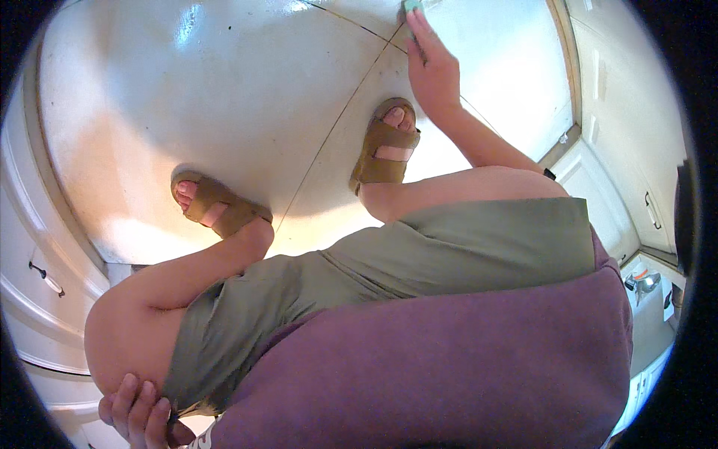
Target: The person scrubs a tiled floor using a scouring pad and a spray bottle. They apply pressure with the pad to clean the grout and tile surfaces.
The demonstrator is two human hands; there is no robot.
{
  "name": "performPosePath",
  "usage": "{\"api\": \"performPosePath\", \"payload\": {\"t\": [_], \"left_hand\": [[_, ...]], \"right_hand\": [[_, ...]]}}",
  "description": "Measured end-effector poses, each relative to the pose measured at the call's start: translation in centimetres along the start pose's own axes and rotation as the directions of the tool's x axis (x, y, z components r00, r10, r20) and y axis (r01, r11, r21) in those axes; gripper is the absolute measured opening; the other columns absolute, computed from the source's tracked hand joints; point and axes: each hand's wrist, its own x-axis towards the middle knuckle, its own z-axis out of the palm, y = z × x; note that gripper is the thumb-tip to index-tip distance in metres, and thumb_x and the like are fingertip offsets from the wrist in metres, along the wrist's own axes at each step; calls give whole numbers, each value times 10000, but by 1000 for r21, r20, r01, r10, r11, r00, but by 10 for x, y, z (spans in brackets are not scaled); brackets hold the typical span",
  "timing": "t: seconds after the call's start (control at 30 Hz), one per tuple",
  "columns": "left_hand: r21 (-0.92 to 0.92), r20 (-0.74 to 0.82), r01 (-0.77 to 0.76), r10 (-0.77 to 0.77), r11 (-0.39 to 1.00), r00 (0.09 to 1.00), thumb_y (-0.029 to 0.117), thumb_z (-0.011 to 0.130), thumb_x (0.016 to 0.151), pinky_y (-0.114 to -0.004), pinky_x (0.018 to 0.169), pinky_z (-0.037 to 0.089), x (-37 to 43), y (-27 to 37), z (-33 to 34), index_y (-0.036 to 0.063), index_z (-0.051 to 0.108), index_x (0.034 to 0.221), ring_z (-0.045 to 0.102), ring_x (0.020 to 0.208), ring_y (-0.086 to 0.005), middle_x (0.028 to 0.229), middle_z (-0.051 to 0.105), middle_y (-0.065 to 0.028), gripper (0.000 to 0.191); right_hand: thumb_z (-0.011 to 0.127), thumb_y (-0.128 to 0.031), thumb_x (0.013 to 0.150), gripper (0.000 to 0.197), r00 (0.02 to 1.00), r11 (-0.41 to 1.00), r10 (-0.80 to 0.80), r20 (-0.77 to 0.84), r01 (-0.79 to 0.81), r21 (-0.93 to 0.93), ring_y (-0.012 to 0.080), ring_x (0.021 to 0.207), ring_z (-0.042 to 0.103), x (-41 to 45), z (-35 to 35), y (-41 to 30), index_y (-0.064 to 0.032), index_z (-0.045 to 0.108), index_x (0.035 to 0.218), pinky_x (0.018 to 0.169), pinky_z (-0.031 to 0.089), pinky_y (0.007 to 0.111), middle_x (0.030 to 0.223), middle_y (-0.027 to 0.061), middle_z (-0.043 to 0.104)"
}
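Observation:
My right hand (435, 73) reaches forward to the tiled floor (235, 95), its fingers on a small green block (414, 5), perhaps a sponge, at the top edge of the view; part of the block is cut off. My left hand (140, 415) rests against my bent left knee at the bottom left, with its fingers curled over the skin and no object visible in it. Between the arms are my squatting legs in green shorts. Brown two-strap sandals are on both feet, the left sandal (221, 205) and the right sandal (387, 143) standing flat on the tiles.
White cabinet fronts with handles stand on the left (33, 247) and on the right (622, 112). Dark grout lines (336, 120) cross the glossy floor. At the far right, a white shelf or ledge holds small items, among them a clear object (649, 282).

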Motion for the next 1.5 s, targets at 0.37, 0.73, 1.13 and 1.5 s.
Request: {"api": "performPosePath", "payload": {"t": [0.37, 0.73, 1.13, 1.5], "left_hand": [[0, 40, 34, -34, 999, 999, 383, 482, 1029, -577, 962, 405, -5, 16, 3, 87, 600, 1103, 640, 1164, -382, 1157, 697, -156, 328], [56, -12, 17, -16, 998, 1000, 422, 455, 1027, -595, 984, 391, -7, 12, 12, 77, 569, 1140, 626, 1179, -427, 1160, 689, -179, 381], [46, 43, 18, -20, 999, 999, 402, 451, 1019, -567, 988, 399, 3, 25, -2, 88, 557, 1157, 619, 1172, -433, 1170, 675, -179, 359], [4, 9, 98, -98, 995, 995, 427, 410, 1044, -569, 1008, 393, 8, 22, 7, 95, 546, 1183, 615, 1203, -431, 1225, 669, -189, 385]], "right_hand": [[549, -116, 1017, 398, 982, 987, -117, 146, 131, -93, 328, 1268, 609, -49, 10, 16, -149, 591, 1411, 1044, 518, 383, 1463, 82, 579], [590, -116, 1005, 407, 991, 995, -49, 125, 60, -85, 339, 1172, 664, -15, -6, 10, -170, 600, 1409, 976, 545, 400, 1435, 78, 610], [601, -99, 974, 393, 987, 971, 22, 159, 17, -239, 373, 1161, 652, -14, -2, 8, -144, 624, 1364, 968, 542, 448, 1400, 129, 619], [547, -86, 1015, 387, 954, 941, -240, 182, 274, -197, 400, 1241, 610, -13, -14, 0, -19, 566, 1396, 1025, 523, 397, 1378, 247, 596]]}}
